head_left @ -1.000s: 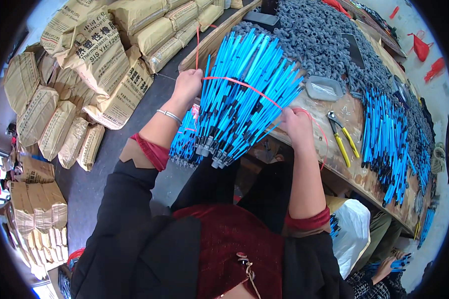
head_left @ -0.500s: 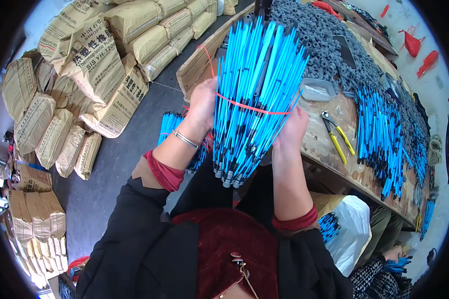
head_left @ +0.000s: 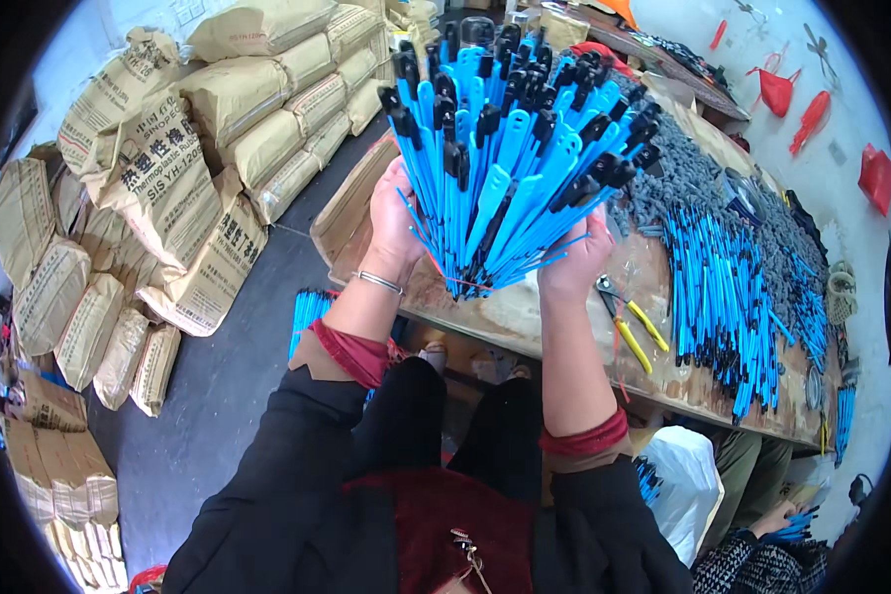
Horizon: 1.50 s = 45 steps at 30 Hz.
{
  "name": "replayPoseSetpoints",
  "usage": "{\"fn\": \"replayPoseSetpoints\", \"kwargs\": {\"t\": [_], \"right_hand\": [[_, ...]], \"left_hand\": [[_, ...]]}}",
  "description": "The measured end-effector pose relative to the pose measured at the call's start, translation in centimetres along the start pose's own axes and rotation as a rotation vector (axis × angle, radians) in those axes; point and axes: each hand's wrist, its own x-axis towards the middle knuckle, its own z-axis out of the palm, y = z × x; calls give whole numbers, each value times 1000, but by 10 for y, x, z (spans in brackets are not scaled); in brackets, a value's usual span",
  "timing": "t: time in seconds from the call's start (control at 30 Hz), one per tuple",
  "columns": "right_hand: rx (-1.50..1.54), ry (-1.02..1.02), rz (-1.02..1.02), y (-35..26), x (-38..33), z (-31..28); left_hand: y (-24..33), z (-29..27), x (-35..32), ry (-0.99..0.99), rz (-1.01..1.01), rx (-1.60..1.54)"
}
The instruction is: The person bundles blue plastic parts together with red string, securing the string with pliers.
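Over the near edge of the table (head_left: 505,315), just beyond both wrists, the bundle of blue strips (head_left: 505,188) is gripped between the left hand (head_left: 394,213) and the right hand (head_left: 579,257). The whole bundle could be spilled if pressure is eased unevenly, since its black-tipped upper ends are splayed wide above the hands. Outer strips could be shed near the left fingers, where some are angled away from the rest. The red tie (head_left: 477,284), seen only in part between the hands low on the bundle, could be left too slack to bind; its tightness cannot be judged.

The left forearm (head_left: 361,317) is slanted up and inward; the right forearm (head_left: 576,361) is held nearly straight up. Each hand is pressed to its own flank, with most fingers hidden. Yellow-handled pliers (head_left: 628,342) are left lying right of the right wrist.
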Motion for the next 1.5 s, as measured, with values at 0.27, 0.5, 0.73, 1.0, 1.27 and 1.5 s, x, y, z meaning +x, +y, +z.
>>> {"fn": "replayPoseSetpoints", "kwargs": {"t": [0.27,0.5,0.73,1.0,1.27,1.5], "right_hand": [[-188,38,68,-88,-68,-15],[-11,51,261,-140,-219,-72],[-428,-277,404,-99,-323,-151],[319,-207,1049,-127,-255,-142],[268,-688,1219,-107,-196,-124],[219,-619,1302,-97,-196,-123]], "left_hand": [[-15,-18,-130,-42,-196,184],[-25,-129,-262,-245,-167,-6],[-65,-180,-336,-252,-170,-124],[-21,-134,-338,-246,-237,110],[-13,-109,-290,-327,-274,345],[-4,-118,-280,-321,-249,561]]}}
